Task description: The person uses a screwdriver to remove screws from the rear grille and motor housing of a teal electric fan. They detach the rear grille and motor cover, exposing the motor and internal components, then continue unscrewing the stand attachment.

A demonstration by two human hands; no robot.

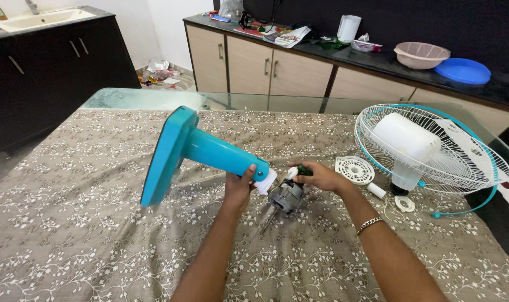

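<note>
My left hand (239,187) grips the neck of a turquoise fan stand (179,152), which is tipped on its side with its flat base pointing left. A grey metal fan motor (286,196) with a thin shaft lies on the cloth at the stand's white end. My right hand (320,176) is closed on a small green-handled tool (304,169) held against the top of the motor. A metal bracelet sits on my right wrist.
A white wire fan guard (478,162) with a white motor cover (405,138) lies at the right, beside a round white vented cap (354,169) and small white parts (404,203). Patterned cloth (86,223) covers the glass table. Behind it, cabinets hold a bowl and a blue lid.
</note>
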